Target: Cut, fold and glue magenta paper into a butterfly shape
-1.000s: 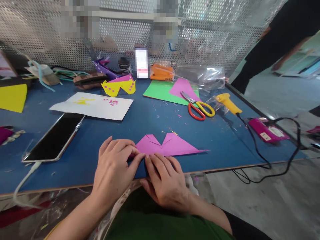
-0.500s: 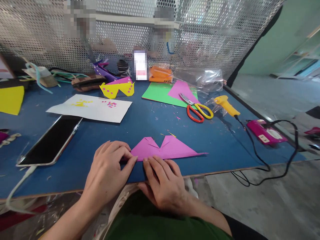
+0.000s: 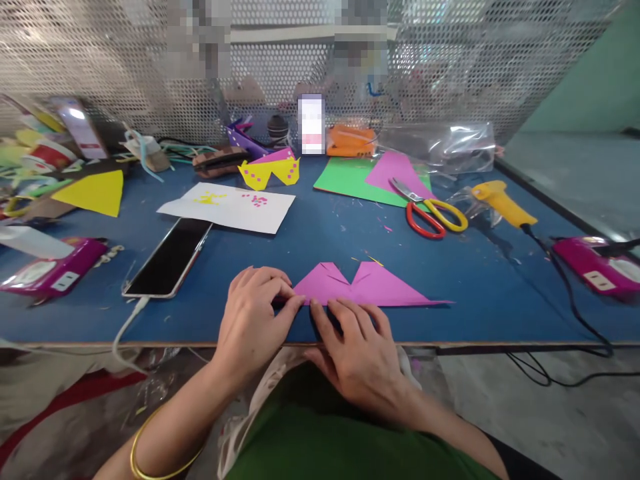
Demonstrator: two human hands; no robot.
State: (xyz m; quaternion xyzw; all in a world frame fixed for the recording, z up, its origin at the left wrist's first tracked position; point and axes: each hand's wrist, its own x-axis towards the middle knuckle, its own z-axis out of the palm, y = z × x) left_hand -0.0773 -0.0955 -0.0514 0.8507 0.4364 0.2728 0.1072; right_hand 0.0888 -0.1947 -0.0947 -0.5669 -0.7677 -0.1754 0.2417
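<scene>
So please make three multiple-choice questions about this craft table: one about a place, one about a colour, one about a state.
1. Where do the scissors lie?
A. at the near edge of the green sheet
B. on the phone
C. under the left hand

2. What colour is the folded paper that both hands press?
A. yellow
B. white
C. pink-purple

3. In what state is the phone?
A. screen lit, held in a hand
B. screen dark, flat on the table, cable plugged in
C. standing upright

Answers:
1 A: the blades lie over the green sheet's near edge, the handles on the table.
2 C: the left hand and right hand press its near edge with their fingertips.
3 B: the black screen faces up and a white cable leaves its near end.
</scene>
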